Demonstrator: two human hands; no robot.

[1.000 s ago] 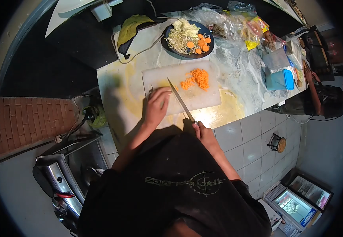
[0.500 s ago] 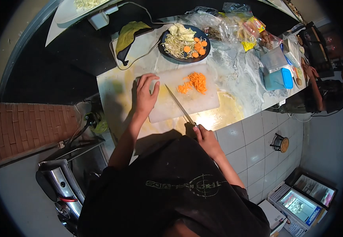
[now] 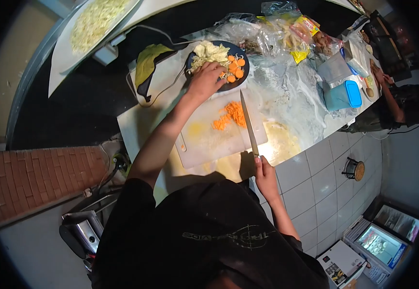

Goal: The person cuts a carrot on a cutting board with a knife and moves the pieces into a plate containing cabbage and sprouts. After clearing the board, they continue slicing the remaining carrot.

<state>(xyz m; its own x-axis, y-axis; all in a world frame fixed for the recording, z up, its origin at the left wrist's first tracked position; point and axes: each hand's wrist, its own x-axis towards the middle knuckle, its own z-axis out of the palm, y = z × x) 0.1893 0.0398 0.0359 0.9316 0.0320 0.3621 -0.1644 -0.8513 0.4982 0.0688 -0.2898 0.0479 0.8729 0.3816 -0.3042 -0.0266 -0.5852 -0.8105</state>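
My left hand (image 3: pixel 206 83) reaches over the dark plate (image 3: pixel 241 46), its fingers apart and slightly bent above the bean sprouts and beside round carrot slices (image 3: pixel 235 69). Pale cabbage leaves (image 3: pixel 211 49) lie at the back of that plate. My right hand (image 3: pixel 266 179) is wrapped round the handle of a long kitchen knife (image 3: pixel 249 120), its blade pointing away from me over the right part of the white cutting board (image 3: pixel 204 144). On the board sits a pile of finely cut carrot strips (image 3: pixel 229 115).
Plastic bags (image 3: pixel 262 36) lie behind the plate. A blue-lidded container (image 3: pixel 343 95) stands at the right. A folded green-and-black cloth (image 3: pixel 150 65) and a cable are at the left. Another person's arm (image 3: pixel 388 98) shows at far right, near a stool (image 3: pixel 353 169).
My left hand has moved from the board's left side forward onto the plate. The knife in my right hand has shifted right, its blade now more upright in view.
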